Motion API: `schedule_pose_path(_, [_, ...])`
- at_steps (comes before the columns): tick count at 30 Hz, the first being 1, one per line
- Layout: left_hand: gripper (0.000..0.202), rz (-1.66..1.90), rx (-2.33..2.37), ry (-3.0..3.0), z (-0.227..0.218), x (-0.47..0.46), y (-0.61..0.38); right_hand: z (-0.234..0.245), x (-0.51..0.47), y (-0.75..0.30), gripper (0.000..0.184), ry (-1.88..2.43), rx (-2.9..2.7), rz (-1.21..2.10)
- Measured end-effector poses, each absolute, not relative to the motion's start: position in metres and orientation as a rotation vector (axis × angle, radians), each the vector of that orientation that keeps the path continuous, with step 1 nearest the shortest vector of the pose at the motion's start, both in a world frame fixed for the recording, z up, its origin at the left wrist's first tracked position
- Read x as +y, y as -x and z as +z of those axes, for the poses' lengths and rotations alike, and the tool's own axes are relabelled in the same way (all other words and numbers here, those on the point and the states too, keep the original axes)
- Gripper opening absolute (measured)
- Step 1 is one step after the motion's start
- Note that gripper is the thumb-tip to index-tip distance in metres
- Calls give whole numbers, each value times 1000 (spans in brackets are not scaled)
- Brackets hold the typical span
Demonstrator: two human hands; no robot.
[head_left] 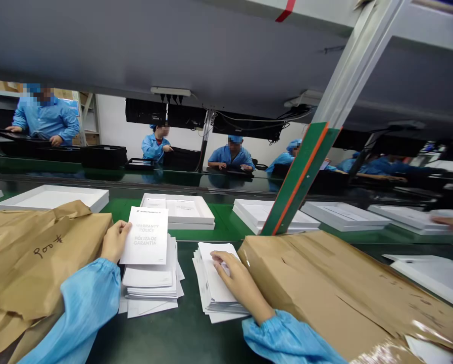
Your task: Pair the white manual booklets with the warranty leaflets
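Observation:
My left hand (115,240) pinches the left edge of a white warranty booklet (146,236), printed "Warranty Policy / Póliza de Garantía". The booklet is held tilted up over a loose stack of white booklets (152,292). To the right, my right hand (234,277) rests with fingers apart on a second stack of white booklets (207,270), its fingertips on the top one. Both sleeves are blue.
Brown paper packages, one on the left (40,263) and one on the right (324,283), flank the stacks. Shallow white boxes (181,222) line the green conveyor (222,215) beyond. A slanted post (305,172) rises at right. Co-workers in blue (232,156) sit opposite.

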State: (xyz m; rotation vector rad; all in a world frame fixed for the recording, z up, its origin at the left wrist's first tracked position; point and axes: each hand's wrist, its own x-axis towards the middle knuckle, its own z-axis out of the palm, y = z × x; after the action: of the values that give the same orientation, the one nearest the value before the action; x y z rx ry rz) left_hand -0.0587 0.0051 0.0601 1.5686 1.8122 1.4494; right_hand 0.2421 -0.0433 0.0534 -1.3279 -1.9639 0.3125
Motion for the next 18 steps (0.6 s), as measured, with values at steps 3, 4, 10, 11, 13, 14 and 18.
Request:
schedule_pose_path(3, [26,1519,1575,-1469,58,4,44,55,-47,-228,19,1274,-1883,419])
schedule_pose_path(4, [25,1520,1531,-1452,57,2,37,55,-48,-221,20,1247,-1837,520])
schedule_pose_path(10, [23,1468,1252,-1415,58,-11,-7,50,-53,-190,21,1127,-1552,1269])
schedule_pose_path(11, [24,1442,1168,-1390,59,-14,-11,48,-52,-189,20,1134,-1515,1272])
schedule_pose_path(13, [30,1328,1020,-1368,63,-17,-15,45,-49,-192,21,1137,-1444,1223])
schedule_pose_path(14, [33,1253,972,-1379,66,-19,-15,43,-47,-193,22,1132,-1418,1199])
schedule_pose_path(18, [40,1029,893,-1432,73,-23,-12,40,-44,-198,23,1128,-1380,1192])
